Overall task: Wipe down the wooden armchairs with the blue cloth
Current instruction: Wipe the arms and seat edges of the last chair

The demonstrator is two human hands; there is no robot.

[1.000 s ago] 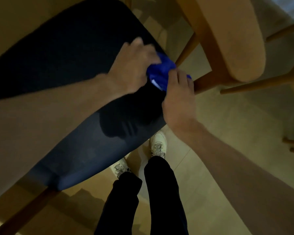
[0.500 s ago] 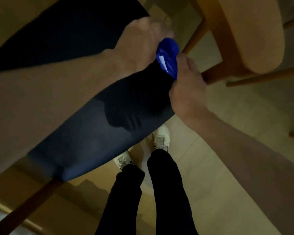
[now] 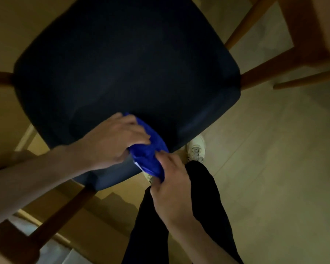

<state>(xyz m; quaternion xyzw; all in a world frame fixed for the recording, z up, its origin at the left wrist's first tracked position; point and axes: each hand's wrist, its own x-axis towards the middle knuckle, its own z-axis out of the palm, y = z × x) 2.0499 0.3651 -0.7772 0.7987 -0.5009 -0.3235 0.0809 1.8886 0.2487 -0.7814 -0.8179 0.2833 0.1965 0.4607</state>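
Both hands hold the blue cloth, which is bunched into a wad at the near edge of the dark seat cushion. The left hand lies over the cloth's far-left side, fingers curled down across it and thumb tucked under the fold, so this grip is closed round the fabric and pressed onto the cushion. The right hand takes the cloth's lower end from the near side, fingers curled in and pinching the fold just off the cushion's rim. The two grips are almost touching, with only the wad between them.

Away from the grips, the cushion spreads broad and bare, its rounded corners running out to the far left and far right. Just below the grips its front rim curves past, and a wooden leg of this armchair slants down to the near left under the left forearm. Right of the grips, another wooden rail meets the cushion's right corner. Farther to the upper right stands a second chair in pale wood, with a thin rung reaching toward the first; the two frames are close there. Near the right grip, the person's dark trouser legs and a white shoe stand on the pale floor, which lies open to the right.
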